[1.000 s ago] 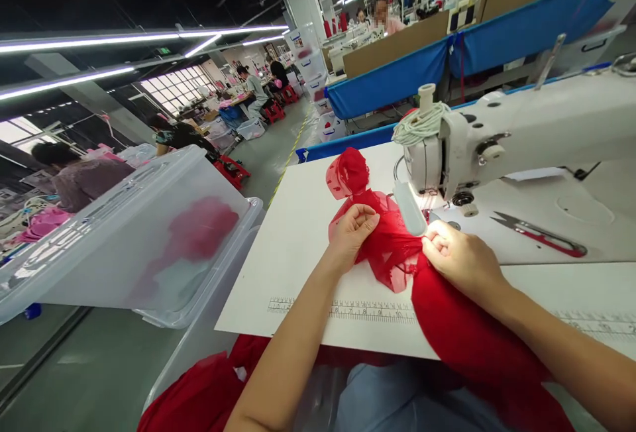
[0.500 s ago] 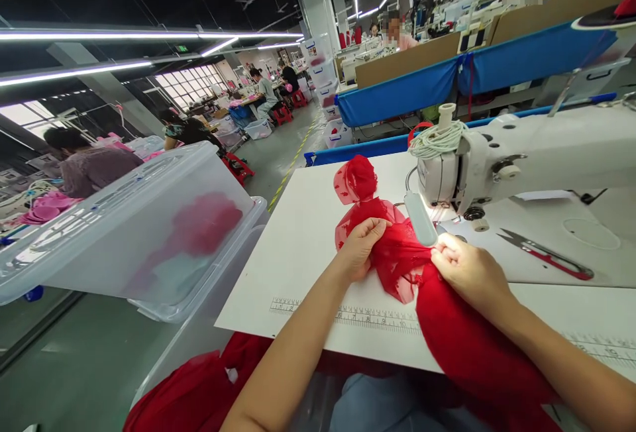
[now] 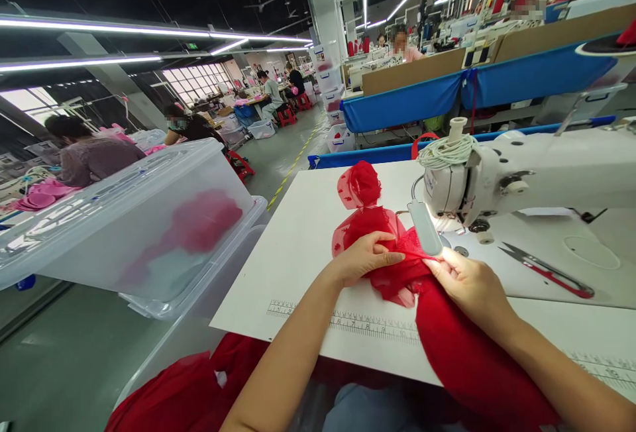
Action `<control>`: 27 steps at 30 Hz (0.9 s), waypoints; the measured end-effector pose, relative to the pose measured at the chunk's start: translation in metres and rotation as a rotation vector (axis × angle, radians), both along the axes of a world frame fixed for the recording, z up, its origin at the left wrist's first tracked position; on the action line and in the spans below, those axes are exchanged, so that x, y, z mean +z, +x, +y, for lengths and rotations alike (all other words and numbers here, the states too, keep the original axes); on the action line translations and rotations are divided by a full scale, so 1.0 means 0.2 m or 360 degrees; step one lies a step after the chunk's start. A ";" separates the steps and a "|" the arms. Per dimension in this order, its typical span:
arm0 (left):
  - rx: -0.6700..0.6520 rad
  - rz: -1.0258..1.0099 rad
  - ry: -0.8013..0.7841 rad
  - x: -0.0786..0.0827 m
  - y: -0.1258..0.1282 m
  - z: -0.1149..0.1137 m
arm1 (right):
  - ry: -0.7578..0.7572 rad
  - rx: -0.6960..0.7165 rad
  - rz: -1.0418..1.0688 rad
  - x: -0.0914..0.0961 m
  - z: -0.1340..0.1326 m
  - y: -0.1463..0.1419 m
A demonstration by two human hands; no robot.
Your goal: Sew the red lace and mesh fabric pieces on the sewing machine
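A red fabric piece (image 3: 450, 346) runs from my lap up onto the white sewing table (image 3: 308, 246), ending in bunched red tulle (image 3: 360, 187) left of the white sewing machine (image 3: 527, 170). My left hand (image 3: 365, 256) pinches the tulle just left of the needle area. My right hand (image 3: 467, 283) pinches the same red fabric in front of the presser foot, under the machine's lamp (image 3: 425, 228). Both hands are closed on the cloth, a few centimetres apart.
Red-handled thread snips (image 3: 546, 268) lie on the table right of the machine. A clear plastic bin (image 3: 124, 226) with red cloth inside stands at my left. A ruler strip (image 3: 368, 319) runs along the table's front edge. Other people sit at stations behind.
My left hand's fingers have stretched rightward along the tulle toward my right hand. The view has shifted slightly; the fabric stays under the machine head.
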State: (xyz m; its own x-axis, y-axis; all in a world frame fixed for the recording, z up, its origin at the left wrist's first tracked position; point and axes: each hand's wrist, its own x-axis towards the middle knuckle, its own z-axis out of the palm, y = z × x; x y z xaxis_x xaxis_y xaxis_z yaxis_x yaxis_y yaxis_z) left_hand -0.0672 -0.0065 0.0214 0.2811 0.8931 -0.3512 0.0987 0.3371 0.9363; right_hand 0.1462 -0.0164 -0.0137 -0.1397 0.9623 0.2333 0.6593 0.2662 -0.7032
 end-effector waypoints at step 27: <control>-0.0007 0.0180 0.0549 0.05 -0.16 0.02 | -0.0031 0.0054 0.0048 -0.06 0.06 0.05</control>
